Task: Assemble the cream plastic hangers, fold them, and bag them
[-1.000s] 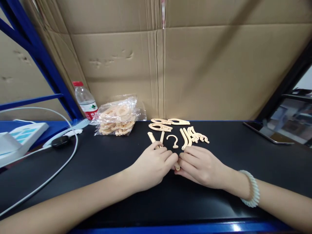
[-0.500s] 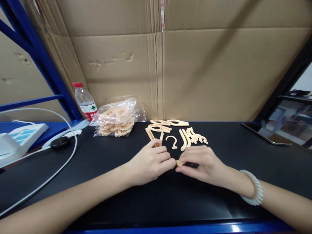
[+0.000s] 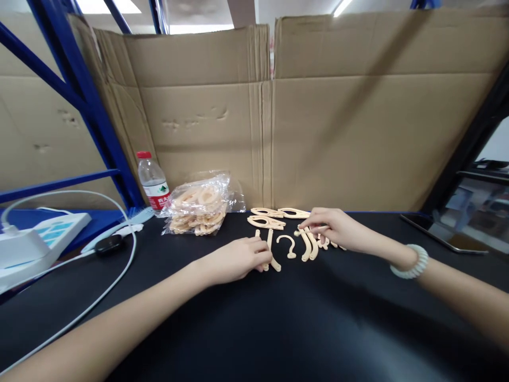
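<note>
Head view: the pale hook (image 3: 291,255) lies flat on the black table (image 3: 246,329), taken here as the clock's centre. At nine o'clock the left hand (image 3: 240,260) reaches over the left strips (image 3: 274,262), its fingers bent down and close together, touching them; I cannot tell whether they pinch one. At two o'clock the right hand (image 3: 334,227), with a pale coiled band (image 3: 414,261) on the wrist, has its fingers bent over the right strips (image 3: 313,250). A slim pale piece (image 3: 322,228) shows at its fingers, but I cannot tell whether it is gripped. Those strips lie at three o'clock, just beside the hook. Flat looped pieces (image 3: 277,225) sit at eleven, a clear bag (image 3: 199,207) of pale parts at ten, touching or just beside a red-capped bottle (image 3: 153,185).
</note>
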A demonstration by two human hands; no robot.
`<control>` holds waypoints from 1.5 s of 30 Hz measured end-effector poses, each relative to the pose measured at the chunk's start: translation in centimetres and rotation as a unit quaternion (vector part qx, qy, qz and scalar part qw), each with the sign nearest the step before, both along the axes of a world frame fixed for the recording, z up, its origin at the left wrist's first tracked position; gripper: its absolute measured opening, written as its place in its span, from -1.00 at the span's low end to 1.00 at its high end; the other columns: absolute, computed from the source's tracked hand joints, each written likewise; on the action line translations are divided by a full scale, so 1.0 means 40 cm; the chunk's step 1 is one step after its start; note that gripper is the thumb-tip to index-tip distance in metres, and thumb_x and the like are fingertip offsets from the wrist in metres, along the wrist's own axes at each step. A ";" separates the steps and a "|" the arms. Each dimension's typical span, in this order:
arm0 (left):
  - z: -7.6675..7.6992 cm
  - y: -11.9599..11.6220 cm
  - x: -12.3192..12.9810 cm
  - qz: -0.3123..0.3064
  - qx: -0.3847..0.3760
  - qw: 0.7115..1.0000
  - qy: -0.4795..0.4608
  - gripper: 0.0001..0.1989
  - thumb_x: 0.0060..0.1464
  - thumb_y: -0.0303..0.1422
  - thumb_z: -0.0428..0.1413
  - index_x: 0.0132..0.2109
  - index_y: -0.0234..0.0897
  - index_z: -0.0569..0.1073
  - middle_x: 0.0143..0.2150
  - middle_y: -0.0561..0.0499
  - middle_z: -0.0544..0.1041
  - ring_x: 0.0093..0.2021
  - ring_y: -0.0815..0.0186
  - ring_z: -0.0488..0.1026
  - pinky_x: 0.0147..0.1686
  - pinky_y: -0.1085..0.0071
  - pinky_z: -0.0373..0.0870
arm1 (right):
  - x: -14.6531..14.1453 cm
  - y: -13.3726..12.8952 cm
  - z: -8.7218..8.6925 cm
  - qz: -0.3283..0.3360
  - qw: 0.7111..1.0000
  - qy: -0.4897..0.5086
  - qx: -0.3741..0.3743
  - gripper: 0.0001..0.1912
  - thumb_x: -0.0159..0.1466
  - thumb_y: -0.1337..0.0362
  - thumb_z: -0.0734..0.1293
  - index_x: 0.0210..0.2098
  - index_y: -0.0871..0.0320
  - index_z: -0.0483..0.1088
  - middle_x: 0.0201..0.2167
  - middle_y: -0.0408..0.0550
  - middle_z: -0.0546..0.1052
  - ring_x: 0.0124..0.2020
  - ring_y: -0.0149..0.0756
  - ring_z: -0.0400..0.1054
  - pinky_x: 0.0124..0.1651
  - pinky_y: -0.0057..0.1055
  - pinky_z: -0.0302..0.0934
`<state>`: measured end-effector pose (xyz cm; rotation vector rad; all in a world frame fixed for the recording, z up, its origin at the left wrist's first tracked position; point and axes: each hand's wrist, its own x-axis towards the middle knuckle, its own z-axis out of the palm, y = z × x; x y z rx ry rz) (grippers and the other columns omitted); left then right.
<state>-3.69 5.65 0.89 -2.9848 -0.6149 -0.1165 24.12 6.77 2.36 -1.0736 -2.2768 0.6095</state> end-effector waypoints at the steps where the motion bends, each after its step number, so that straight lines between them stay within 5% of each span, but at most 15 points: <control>1: 0.000 0.000 -0.002 0.001 -0.012 1.000 -0.006 -0.86 0.20 -0.51 -0.04 -0.17 -0.27 0.39 -0.19 -0.07 0.44 -0.19 0.27 0.37 -0.18 0.43 0.30 | -0.007 0.013 0.008 0.000 1.000 -0.001 -0.030 -0.76 0.17 0.41 0.22 -0.23 0.20 0.47 -0.41 -0.08 0.45 -0.59 -0.44 0.34 -0.47 -0.44 0.31; 8: -0.017 -0.013 0.003 -0.003 -0.047 0.991 -0.123 -0.85 0.14 -0.39 0.07 -0.12 -0.26 0.41 -0.17 -0.06 0.46 -0.11 0.24 0.36 -0.03 0.32 0.29 | -0.060 0.101 0.029 0.057 0.982 -0.025 -0.176 -0.56 0.02 0.37 0.39 -0.08 0.26 0.39 -0.53 -0.16 0.49 -0.55 -0.42 0.36 -0.50 -0.52 0.18; 14: -0.080 -0.032 0.033 0.102 0.005 0.979 -0.179 -0.69 0.07 -0.15 0.16 -0.12 -0.25 0.47 -0.08 -0.07 0.45 -0.06 0.17 0.34 -0.05 0.22 0.33 | -0.087 0.164 0.011 0.116 0.953 -0.150 -0.237 -0.50 0.00 0.38 0.41 -0.04 0.21 0.35 -0.48 -0.23 0.43 -0.54 -0.49 0.26 -0.48 -0.55 0.13; 20: -0.096 -0.024 0.033 0.085 -0.015 0.975 -0.207 -0.82 0.13 -0.26 0.12 -0.21 -0.28 0.48 -0.19 -0.04 0.44 -0.15 0.27 0.36 -0.15 0.36 0.37 | -0.105 0.183 0.009 0.048 0.969 -0.190 -0.153 -0.56 -0.01 0.29 0.46 -0.13 0.22 0.35 -0.31 -0.10 0.46 -0.55 -0.51 0.28 -0.50 -0.55 0.15; 25: -0.095 -0.018 0.029 0.071 -0.014 0.975 -0.210 -0.82 0.12 -0.26 0.13 -0.19 -0.27 0.46 -0.19 -0.03 0.45 -0.15 0.27 0.37 -0.16 0.37 0.38 | -0.135 0.215 0.010 -0.017 0.981 -0.176 -0.085 -0.79 0.15 0.21 0.37 -0.31 0.26 0.43 -0.47 -0.06 0.48 -0.57 -0.45 0.28 -0.49 -0.49 0.13; 28: -0.093 -0.019 0.028 0.070 -0.003 0.976 -0.205 -0.84 0.13 -0.28 0.11 -0.19 -0.26 0.45 -0.20 -0.02 0.46 -0.14 0.27 0.38 -0.17 0.38 0.38 | -0.172 0.232 -0.002 -0.029 0.982 -0.186 -0.027 -0.75 0.09 0.14 0.43 -0.44 0.24 0.45 -0.50 -0.09 0.46 -0.49 -0.40 0.27 -0.44 -0.48 0.09; 32: -0.091 -0.018 0.025 0.070 0.007 0.979 -0.191 -0.85 0.13 -0.28 0.10 -0.21 -0.26 0.44 -0.19 -0.02 0.47 -0.13 0.27 0.38 -0.19 0.39 0.38 | -0.215 0.241 -0.025 -0.077 0.970 -0.228 -0.038 -0.67 0.04 0.08 0.46 -0.59 0.22 0.40 -0.65 -0.18 0.32 -0.54 -0.42 0.15 -0.48 -0.46 -0.03; 40: -0.090 -0.012 0.023 0.064 0.002 0.977 -0.202 -0.89 0.15 -0.32 0.08 -0.25 -0.26 0.45 -0.26 0.00 0.49 -0.17 0.29 0.39 -0.20 0.41 0.38 | -0.214 0.259 -0.049 -0.136 0.968 -0.197 -0.074 -0.74 -0.01 0.22 0.49 -0.61 0.22 0.38 -0.67 -0.22 0.27 -0.55 -0.42 0.12 -0.49 -0.46 -0.06; 45: -0.100 0.009 0.018 0.084 -0.019 0.971 -0.223 -0.88 0.14 -0.33 0.11 -0.22 -0.27 0.46 -0.23 -0.02 0.49 -0.15 0.28 0.40 -0.15 0.36 0.39 | -0.197 0.236 -0.061 -0.177 0.975 -0.129 -0.037 -0.86 0.11 0.27 0.40 -0.44 0.24 0.43 -0.52 -0.11 0.43 -0.47 -0.38 0.24 -0.45 -0.47 0.02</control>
